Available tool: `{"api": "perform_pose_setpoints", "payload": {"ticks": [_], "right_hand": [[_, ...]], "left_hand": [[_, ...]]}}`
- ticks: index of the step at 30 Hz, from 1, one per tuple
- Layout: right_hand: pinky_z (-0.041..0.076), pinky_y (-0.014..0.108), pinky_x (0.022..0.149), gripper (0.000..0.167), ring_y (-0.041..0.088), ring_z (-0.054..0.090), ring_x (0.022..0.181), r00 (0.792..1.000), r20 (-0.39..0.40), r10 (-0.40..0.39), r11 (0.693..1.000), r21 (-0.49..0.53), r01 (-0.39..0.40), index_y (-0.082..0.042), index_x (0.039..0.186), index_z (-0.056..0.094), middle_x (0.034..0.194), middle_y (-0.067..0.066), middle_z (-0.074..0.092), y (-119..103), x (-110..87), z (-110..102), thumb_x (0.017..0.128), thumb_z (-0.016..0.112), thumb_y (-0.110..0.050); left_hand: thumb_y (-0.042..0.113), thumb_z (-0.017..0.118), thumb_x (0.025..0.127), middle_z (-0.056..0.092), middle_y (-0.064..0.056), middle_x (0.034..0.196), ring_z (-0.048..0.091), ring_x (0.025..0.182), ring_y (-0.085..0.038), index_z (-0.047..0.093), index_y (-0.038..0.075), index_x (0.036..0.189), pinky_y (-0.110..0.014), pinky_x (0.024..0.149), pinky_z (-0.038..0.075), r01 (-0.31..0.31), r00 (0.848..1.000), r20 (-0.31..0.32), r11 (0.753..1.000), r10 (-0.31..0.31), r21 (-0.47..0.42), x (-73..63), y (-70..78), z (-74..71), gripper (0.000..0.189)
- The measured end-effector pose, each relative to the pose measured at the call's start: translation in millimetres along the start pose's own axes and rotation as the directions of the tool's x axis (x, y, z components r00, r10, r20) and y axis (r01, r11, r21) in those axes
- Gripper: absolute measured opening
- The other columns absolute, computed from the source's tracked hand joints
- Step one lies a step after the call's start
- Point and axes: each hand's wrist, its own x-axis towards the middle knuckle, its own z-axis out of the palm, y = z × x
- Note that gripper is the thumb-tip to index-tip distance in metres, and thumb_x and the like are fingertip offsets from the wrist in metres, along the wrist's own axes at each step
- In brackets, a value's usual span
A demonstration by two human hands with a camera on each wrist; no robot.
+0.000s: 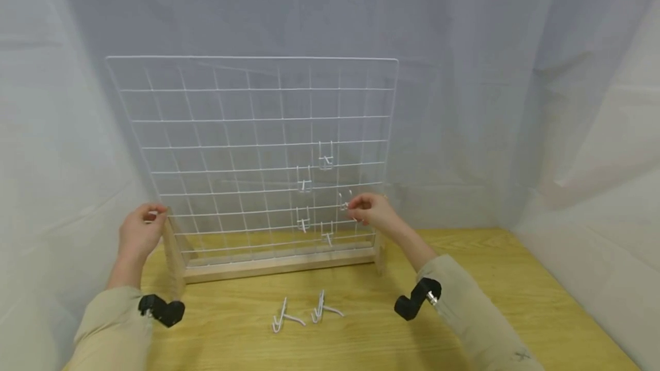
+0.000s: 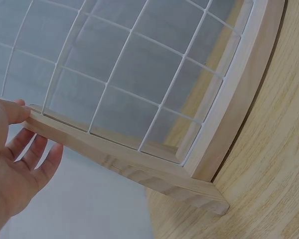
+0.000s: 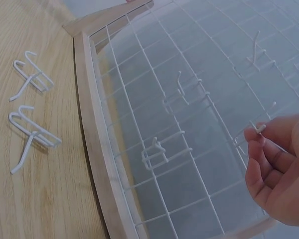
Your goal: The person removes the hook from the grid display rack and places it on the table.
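Note:
A white wire grid panel point(image 1: 252, 57) stands upright in a wooden stand point(image 1: 278, 266). At the stand's left side, my left hand point(image 1: 138, 236) grips the top of the wooden side post point(image 2: 74, 142) between thumb and fingers. My right hand point(image 1: 378, 212) pinches a white wire hook point(image 3: 260, 129) by its prong tip, at the grid's lower right. In the head view the hook's two bent ends show near a horizontal wire; whether they are seated on it I cannot tell. Several similar hooks hang on the grid to the left, among them an upper hook point(image 1: 326, 160) and a lower hook point(image 1: 327, 237).
Two loose white hooks lie on the wood-grain table point(image 1: 232, 325) before the stand, a left hook point(image 1: 281, 316) and a right hook point(image 1: 321, 308). Pale sheeting point(image 1: 464, 102) hangs behind and at both sides.

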Motion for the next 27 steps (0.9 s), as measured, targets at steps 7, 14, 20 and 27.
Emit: {"api": "perform_pose_setpoints", "payload": {"ticks": [7,14,20,27], "right_hand": [[0.046,0.028,0.061,0.021,0.020,0.056,0.069,0.999,0.008,-0.040,0.999,0.007,0.040,0.010,0.104,0.059,0.082,0.011,0.064,8.9,-4.2,-4.5,0.086,0.059,-0.001],[0.045,0.026,0.060,0.022,0.023,0.057,0.074,0.999,0.033,-0.038,0.999,0.005,0.037,0.009,0.105,0.059,0.093,0.025,0.062,14.8,-7.0,-5.8,0.086,0.059,-0.002],[0.046,0.032,0.062,0.021,0.018,0.056,0.070,0.997,0.047,-0.060,0.998,-0.017,0.061,0.009,0.103,0.060,0.086,0.020,0.063,18.8,-9.8,-6.5,0.085,0.060,-0.002],[0.046,0.030,0.061,0.021,0.019,0.057,0.069,0.995,0.084,-0.058,0.998,-0.006,0.058,0.010,0.103,0.059,0.082,0.019,0.063,28.8,-14.7,-3.8,0.084,0.061,-0.001]], "left_hand": [[0.018,0.041,0.096,0.050,-0.029,0.110,0.052,0.096,-0.037,0.053,-0.005,0.114,-0.027,0.062,0.040,-0.016,1.000,-0.019,1.000,0.016,0.001,-0.6,-0.9,-1.2,0.031],[0.017,0.041,0.097,0.048,-0.031,0.112,0.051,0.097,-0.040,0.052,-0.006,0.115,-0.031,0.064,0.040,-0.012,1.000,-0.010,1.000,0.012,0.005,-1.4,-2.6,-5.4,0.031],[0.017,0.041,0.097,0.047,-0.031,0.113,0.050,0.098,-0.040,0.051,-0.006,0.117,-0.031,0.064,0.040,-0.004,1.000,-0.006,1.000,0.004,-0.001,-2.3,-0.4,-6.2,0.032],[0.016,0.042,0.096,0.049,-0.030,0.110,0.051,0.096,-0.038,0.052,-0.006,0.115,-0.029,0.062,0.040,-0.013,1.000,-0.018,1.000,0.013,0.004,-4.4,0.7,-5.8,0.031]]}}
